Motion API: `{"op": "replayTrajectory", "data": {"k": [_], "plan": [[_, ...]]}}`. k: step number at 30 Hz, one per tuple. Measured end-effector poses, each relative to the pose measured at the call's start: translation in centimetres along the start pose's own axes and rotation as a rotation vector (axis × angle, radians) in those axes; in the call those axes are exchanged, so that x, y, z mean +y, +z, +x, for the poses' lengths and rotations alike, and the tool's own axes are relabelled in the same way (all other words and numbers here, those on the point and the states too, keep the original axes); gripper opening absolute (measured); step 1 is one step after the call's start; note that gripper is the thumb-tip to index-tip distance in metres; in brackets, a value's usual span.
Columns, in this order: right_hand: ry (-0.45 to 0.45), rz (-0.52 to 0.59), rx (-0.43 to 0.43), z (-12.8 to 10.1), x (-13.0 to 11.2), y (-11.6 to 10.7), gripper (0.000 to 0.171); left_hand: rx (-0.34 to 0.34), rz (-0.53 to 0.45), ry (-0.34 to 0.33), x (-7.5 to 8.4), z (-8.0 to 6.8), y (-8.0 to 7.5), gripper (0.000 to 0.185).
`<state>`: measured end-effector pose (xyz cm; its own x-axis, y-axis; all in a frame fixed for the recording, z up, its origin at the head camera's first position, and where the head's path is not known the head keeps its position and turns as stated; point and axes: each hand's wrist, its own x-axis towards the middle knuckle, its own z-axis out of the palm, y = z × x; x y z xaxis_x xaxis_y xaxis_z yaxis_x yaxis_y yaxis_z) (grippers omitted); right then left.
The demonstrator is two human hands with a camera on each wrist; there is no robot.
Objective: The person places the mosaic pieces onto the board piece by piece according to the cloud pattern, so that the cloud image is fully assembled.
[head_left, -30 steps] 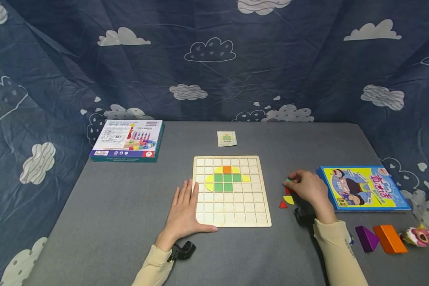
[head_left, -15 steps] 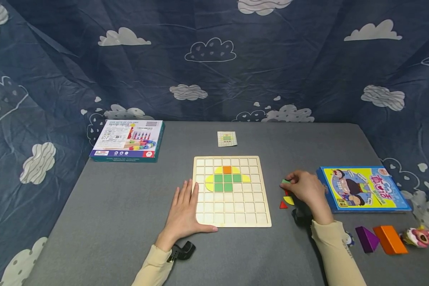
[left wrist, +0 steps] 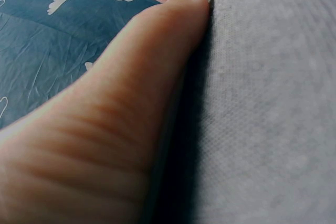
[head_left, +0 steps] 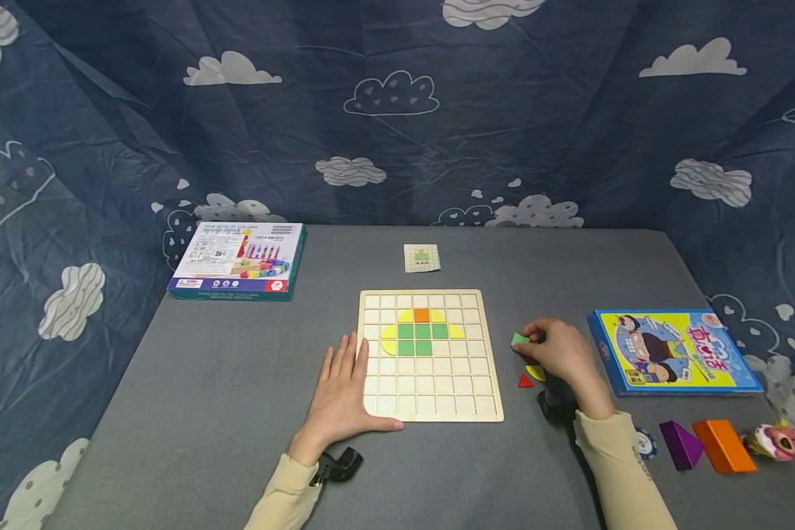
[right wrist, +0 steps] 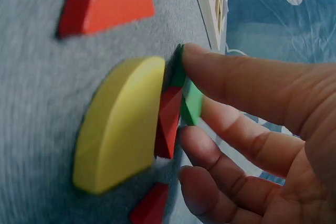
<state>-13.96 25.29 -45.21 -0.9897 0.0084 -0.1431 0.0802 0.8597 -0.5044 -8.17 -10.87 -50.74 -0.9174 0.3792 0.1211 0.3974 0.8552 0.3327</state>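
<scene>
My right hand (head_left: 563, 352) pinches a green block (head_left: 520, 338) between thumb and fingertips, just right of the wooden grid board (head_left: 437, 384). In the right wrist view the green block (right wrist: 194, 103) shows beyond some red triangle blocks (right wrist: 169, 119). A yellow quarter-round block (right wrist: 123, 129) lies beside them on the table. My left hand (head_left: 338, 401) lies with straight fingers over the board's lower left edge, thumb spread along the front edge. Green squares (head_left: 422, 330), an orange square (head_left: 421, 315) and yellow rounded blocks (head_left: 389, 339) sit in the board's upper cells.
A small pattern card (head_left: 422, 258) lies behind the board. One box (head_left: 238, 261) is at the back left, and a blue-yellow box (head_left: 676, 350) is at right. A purple block (head_left: 681, 445), an orange block (head_left: 724, 446) and a figurine (head_left: 782, 442) stand at front right.
My right hand has slid a little left toward the board with the green block, which now shows more clearly at the fingertips. The left hand stays where it was.
</scene>
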Motion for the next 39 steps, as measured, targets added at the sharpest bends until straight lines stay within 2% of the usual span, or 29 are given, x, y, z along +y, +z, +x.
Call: {"op": "replayTrajectory", "data": {"k": [7, 14, 24, 31, 39], "plan": [[-0.069, 0.013, 0.050, 0.1, -0.1, 0.5, 0.023, -0.008, 0.001, -0.007, 0.0, 0.0, 0.1, 0.139], [-0.114, 0.039, 0.097, -0.4, -0.8, 0.9, 0.017, 0.013, 0.003, 0.009, 0.0, 0.0, 0.1, 0.138], [-0.227, 0.188, 0.131, -0.5, -3.1, 2.6, 0.017, -0.013, 0.011, -0.013, 0.0, 0.1, 0.2, 0.139], [-0.282, 0.252, 0.084, -0.3, -4.7, 3.6, 0.018, -0.008, 0.006, -0.012, 0.1, 0.1, 0.1, 0.139], [-0.312, 0.268, 0.037, -0.2, -6.2, 4.6, 0.010, 0.005, 0.005, -0.004, 0.0, 0.0, 0.1, 0.140]]}}
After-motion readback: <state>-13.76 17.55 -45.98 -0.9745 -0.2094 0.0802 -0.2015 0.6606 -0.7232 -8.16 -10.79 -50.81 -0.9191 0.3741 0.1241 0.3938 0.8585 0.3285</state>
